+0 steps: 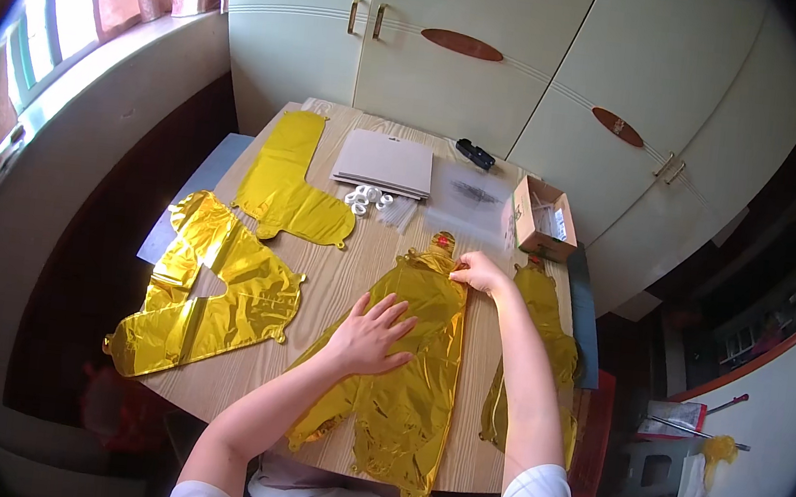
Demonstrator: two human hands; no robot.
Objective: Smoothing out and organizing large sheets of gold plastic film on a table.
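A flat, uninflated gold foil balloon lies on the table in front of me, its lower end hanging toward the near edge. My left hand rests on its middle, palm down with the fingers spread. At the far right corner of this balloon, my right hand pinches the foil edge between thumb and fingers. Just beyond, a narrow end with a small red patch sticks out at the top. Beside my right forearm lies another gold foil balloon, partly hidden by the arm.
Two more flat foil balloons, one L-shaped and one crinkled, lie on the left. Farther back are grey cardboard sheets, white rings, clear plastic bags, a black object and an open cardboard box. Cabinets stand behind.
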